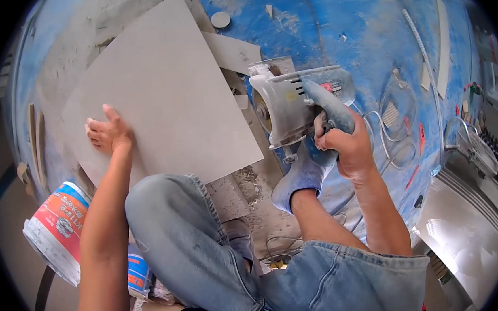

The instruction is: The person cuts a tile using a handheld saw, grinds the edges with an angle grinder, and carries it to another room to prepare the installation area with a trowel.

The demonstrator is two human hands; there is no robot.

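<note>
My left hand (109, 132) rests on the face of a large pale grey tile (169, 86), thumb apart and fingers somewhat bent. The tile lies at a slant over offcuts and dusty ground. In my right hand (349, 145) is the handle of a dust-covered tile cutter (289, 106), a handheld power saw. Its guard and blade side face the tile's right edge, with a gap between them. Most of the blade is hidden by the guard. My foot in a dusty sock (299, 178) is just below the cutter.
Tile offcuts (233, 51) lie beyond the tile on a blue, dusty floor covering (343, 10). A cable (385, 125) loops at right, near a long metal strip (423, 51) and a red-handled tool (422, 137). A bucket (60, 226) stands at left, stacked tiles (462, 227) lower right.
</note>
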